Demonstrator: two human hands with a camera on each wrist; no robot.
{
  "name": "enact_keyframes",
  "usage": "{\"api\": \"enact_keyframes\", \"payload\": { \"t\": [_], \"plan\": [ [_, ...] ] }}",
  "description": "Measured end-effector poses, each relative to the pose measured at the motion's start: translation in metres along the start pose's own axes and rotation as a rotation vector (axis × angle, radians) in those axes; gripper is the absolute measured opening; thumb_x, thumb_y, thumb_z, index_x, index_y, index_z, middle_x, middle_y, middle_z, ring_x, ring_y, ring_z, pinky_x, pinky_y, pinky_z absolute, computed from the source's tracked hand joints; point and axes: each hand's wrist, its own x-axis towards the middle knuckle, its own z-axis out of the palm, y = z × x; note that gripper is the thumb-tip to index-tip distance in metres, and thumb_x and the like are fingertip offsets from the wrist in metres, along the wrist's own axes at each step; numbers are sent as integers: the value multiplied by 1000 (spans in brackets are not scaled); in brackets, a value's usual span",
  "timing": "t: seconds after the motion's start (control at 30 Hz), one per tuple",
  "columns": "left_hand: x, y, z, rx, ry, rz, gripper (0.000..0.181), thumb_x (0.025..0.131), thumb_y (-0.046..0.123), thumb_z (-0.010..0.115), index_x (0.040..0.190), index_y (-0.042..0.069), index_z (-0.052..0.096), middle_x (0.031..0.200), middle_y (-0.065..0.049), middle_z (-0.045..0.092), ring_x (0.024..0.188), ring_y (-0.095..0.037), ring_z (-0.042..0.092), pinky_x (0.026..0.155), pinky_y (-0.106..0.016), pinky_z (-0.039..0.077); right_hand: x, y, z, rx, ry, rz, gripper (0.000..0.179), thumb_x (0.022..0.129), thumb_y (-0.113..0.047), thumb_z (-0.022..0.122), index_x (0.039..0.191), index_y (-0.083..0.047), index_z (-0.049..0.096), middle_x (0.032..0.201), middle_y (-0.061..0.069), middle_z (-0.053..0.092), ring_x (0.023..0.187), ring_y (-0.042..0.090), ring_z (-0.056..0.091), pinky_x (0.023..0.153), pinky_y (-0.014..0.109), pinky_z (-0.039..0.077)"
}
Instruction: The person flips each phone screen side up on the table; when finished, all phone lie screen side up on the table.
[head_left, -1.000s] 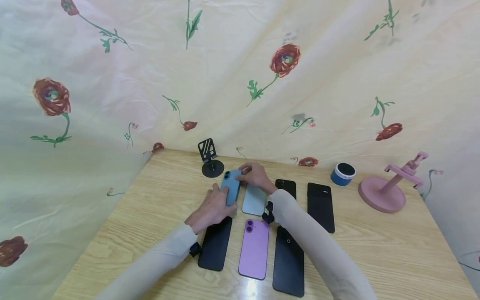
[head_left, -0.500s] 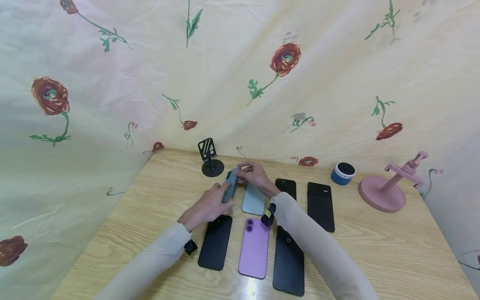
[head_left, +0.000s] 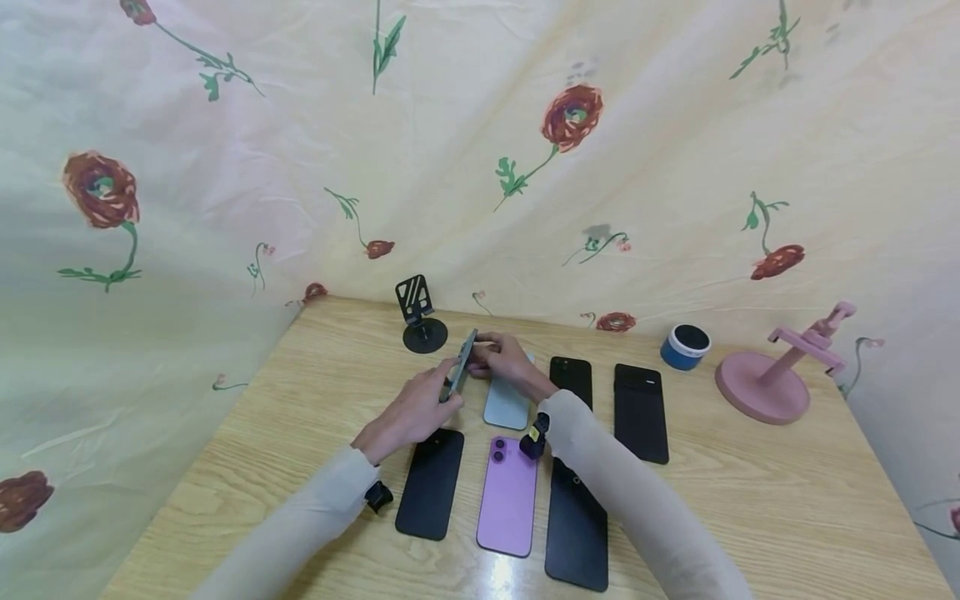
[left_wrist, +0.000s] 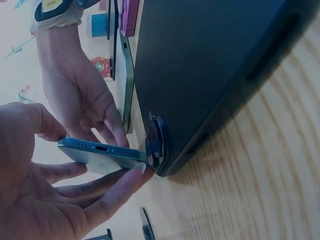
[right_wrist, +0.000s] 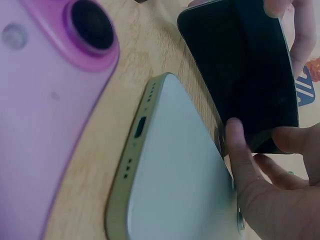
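A blue smartphone (head_left: 460, 367) is raised over the back middle of the table, turned nearly edge-on in the head view. My left hand (head_left: 412, 406) grips its near end, thumb on one long edge and fingers on the other; the charging port shows in the left wrist view. At the far end my right hand (head_left: 510, 362) pinches the phone, one fingertip against the dark screen (right_wrist: 240, 75) in the right wrist view. Beneath that hand lies a pale blue phone (head_left: 506, 407), partly covered. Near my left wrist is a black phone (head_left: 430, 492), back up.
A purple phone (head_left: 508, 508) and another black phone (head_left: 576, 533) lie in front, the latter partly under my right sleeve. Two dark phones, one here (head_left: 641, 412), lie farther right. Behind stand a black phone stand (head_left: 425, 333), a blue speaker (head_left: 686, 347) and a pink stand (head_left: 765, 387).
The blue phone has turned from showing its back and cameras to nearly edge-on. My left hand has shifted slightly left with it, and my right fingers have shifted at the far end.
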Motion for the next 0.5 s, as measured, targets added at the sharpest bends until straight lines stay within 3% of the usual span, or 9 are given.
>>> {"api": "enact_keyframes", "payload": {
  "t": [0.23,0.5],
  "plan": [
    [-1,0,0,-116,65,-28,60,102,20,58,159,22,39,123,-13,68,71,-15,66,56,-32,53,-4,-3,1,-2,-15,58,51,108,-17,56,154,-1,44,133,27,67,113,31,74,94,34,61],
    [1,-2,-2,-188,159,-3,55,99,10,64,152,13,49,119,-17,71,75,-14,65,57,-28,50,-4,-4,-1,-44,-13,87,52,103,-12,65,151,-2,48,130,25,69,108,29,76,91,33,62]
  ]
}}
